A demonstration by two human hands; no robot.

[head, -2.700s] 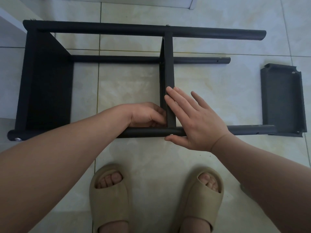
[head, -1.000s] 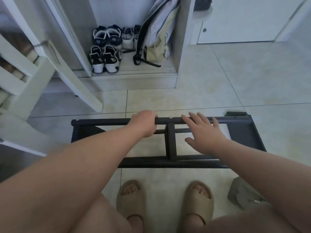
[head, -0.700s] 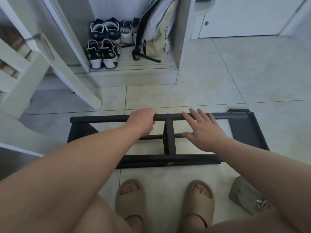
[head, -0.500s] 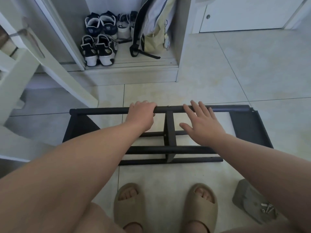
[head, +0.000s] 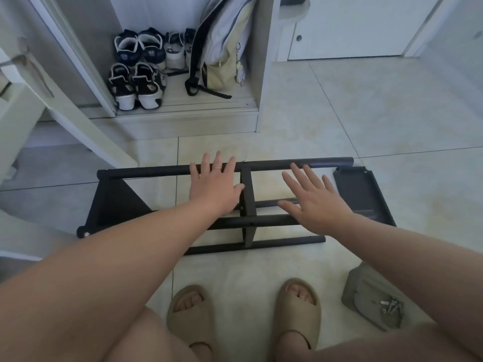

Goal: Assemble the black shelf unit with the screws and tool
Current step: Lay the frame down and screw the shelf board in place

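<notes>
Black shelf unit (head: 271, 221) lies on its side on the tiled floor (head: 392, 113), just ahead of the person's slippers (head: 193, 314), with both hands on or over it. The fingers (head: 218, 163) of the left hand (head: 213, 186) are straight now, laid flat across the far rail (head: 287, 164), thumb against the middle divider (head: 248, 202). Half a second ago they curled round that rail. The right hand (head: 318, 205) is spread and gripping nothing, its fingertips reaching the same rail; whether its palm touches the frame I cannot tell.

Since the hands left the near rail, the frame has been rolled over, so a different face looks up and more rails show. That reads as the repositioning finished and the grip let go, with the unit left to rest steady.

The loose end panel (head: 362, 194) sits beside the open right end, apparently unfastened, so that joint is probably next. Screws (head: 390, 307) wait on a grey pouch (head: 366, 296) by the right foot. No tool is visible.
</notes>
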